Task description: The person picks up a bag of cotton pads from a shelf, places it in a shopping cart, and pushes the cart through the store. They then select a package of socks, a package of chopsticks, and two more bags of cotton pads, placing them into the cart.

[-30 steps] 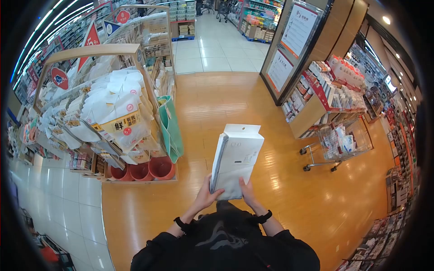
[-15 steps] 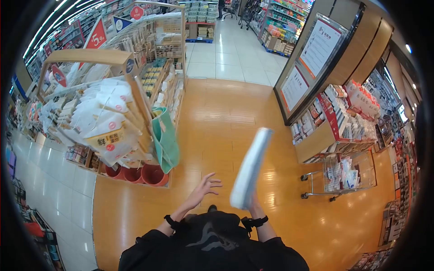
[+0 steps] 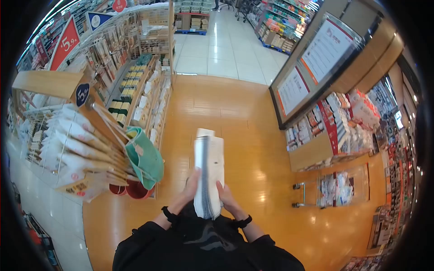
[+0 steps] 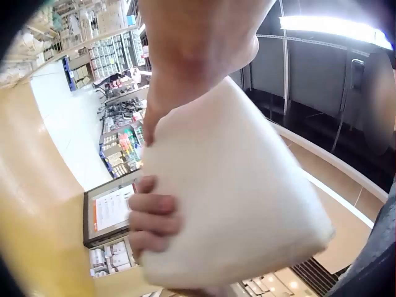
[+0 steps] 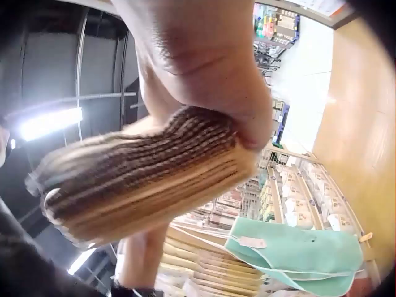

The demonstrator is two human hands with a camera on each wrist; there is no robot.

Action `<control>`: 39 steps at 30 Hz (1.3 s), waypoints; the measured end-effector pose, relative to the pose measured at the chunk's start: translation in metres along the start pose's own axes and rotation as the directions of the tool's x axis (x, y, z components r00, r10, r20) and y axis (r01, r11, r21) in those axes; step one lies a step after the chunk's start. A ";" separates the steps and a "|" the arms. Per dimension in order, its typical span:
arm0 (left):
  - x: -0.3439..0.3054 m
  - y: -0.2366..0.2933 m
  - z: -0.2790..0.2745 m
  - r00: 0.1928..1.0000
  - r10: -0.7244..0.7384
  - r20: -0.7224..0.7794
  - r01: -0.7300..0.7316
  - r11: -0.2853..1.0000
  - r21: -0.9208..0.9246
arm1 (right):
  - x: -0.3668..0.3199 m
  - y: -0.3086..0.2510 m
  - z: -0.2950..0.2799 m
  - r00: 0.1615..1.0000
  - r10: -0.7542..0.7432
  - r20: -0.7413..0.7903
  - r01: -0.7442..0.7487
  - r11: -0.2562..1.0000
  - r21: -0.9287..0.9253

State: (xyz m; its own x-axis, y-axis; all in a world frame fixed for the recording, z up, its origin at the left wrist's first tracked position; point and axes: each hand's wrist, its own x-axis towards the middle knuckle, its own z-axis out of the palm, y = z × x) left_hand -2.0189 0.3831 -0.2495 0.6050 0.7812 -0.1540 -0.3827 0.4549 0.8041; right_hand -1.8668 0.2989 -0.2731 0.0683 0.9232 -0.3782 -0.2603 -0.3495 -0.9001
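A white packet of folded cloth (image 3: 210,174) is held upright in front of my body, with a grey-striped layered side and a tab at its top. My left hand (image 3: 191,184) grips its left side. On the right side my right hand (image 3: 227,197) holds it, thumb on the white face. From the left wrist, the packet's broad plain white face (image 4: 216,179) shows below my left hand (image 4: 192,55), and the other hand's fingertips (image 4: 154,216) curl over its edge. The right wrist view has my right hand (image 5: 210,68) clasping the packet's dark layered edge (image 5: 142,173).
At left stands a rack of white bagged goods (image 3: 79,144), with a teal cloth bag (image 3: 143,158) hanging at its corner and red pots (image 3: 139,190) below. To the right are a sign pillar (image 3: 321,63), a stocked display stand (image 3: 312,151) and a wire cart (image 3: 337,189).
Both hands held the packet face-on at first; then my left hand came off while the right turned it edge-on. Now the left grips it again. The rack appears nearer.
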 end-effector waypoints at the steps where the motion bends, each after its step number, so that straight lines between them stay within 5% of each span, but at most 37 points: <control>1: 0.019 0.012 0.000 0.998 0.008 -0.067 0.009 0.969 0.248 | 0.021 -0.002 0.002 0.999 -0.026 -0.021 0.028 0.995 0.092; 2: 0.038 0.021 0.007 0.992 0.112 -0.060 -0.097 0.972 0.214 | 0.044 -0.008 0.001 1.000 -0.016 0.005 0.015 0.997 0.075; 5: 0.106 0.051 0.011 0.993 0.118 0.030 -0.122 0.978 0.167 | 0.090 -0.032 -0.020 0.996 0.058 -0.073 -0.050 0.992 0.112; 9: 0.191 0.084 0.014 0.965 0.222 0.139 -0.252 0.933 0.256 | 0.143 -0.091 -0.036 0.976 -0.102 -0.194 0.123 0.988 0.097; 13: 0.257 0.093 0.016 0.923 0.067 0.380 -0.161 0.961 0.223 | 0.193 -0.076 -0.094 0.894 -0.089 -0.439 0.089 0.996 -0.020; 19: 0.351 0.132 0.001 0.881 -0.185 0.435 -0.053 0.876 0.479 | 0.263 -0.105 -0.123 0.779 -0.258 -0.572 0.230 0.966 -0.122; 23: 0.442 0.147 -0.012 0.918 -0.227 0.326 -0.039 0.766 0.642 | 0.357 -0.126 -0.165 0.838 -0.334 -0.432 0.242 0.936 -0.255; 28: 0.578 0.146 -0.044 0.999 0.019 0.035 -0.035 0.831 0.555 | 0.502 -0.226 -0.199 0.936 -0.302 -0.180 0.244 0.926 -0.286; 29: 0.602 0.163 -0.049 0.997 0.061 -0.046 -0.030 0.865 0.501 | 0.539 -0.243 -0.209 0.930 -0.315 -0.192 0.256 0.925 -0.281; 33: 0.673 0.227 -0.082 0.958 0.011 -0.287 0.052 0.976 0.213 | 0.661 -0.317 -0.219 0.953 -0.193 0.235 0.241 0.951 -0.196; 36: 0.724 0.238 -0.119 0.925 0.089 -0.370 -0.065 0.995 0.078 | 0.726 -0.390 -0.201 0.923 -0.097 0.371 0.209 0.939 -0.273; 39: 0.787 0.246 -0.149 0.890 0.145 -0.433 -0.167 0.986 -0.012 | 0.804 -0.405 -0.198 0.938 0.026 0.346 0.093 0.942 -0.322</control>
State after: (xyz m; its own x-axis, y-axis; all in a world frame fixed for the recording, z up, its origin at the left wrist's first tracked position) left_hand -1.7410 1.1736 -0.2585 0.1803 0.9460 -0.2693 -0.4868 0.3237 0.8113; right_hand -1.5155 1.1505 -0.2557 -0.2759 0.9121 -0.3034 0.0717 -0.2952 -0.9527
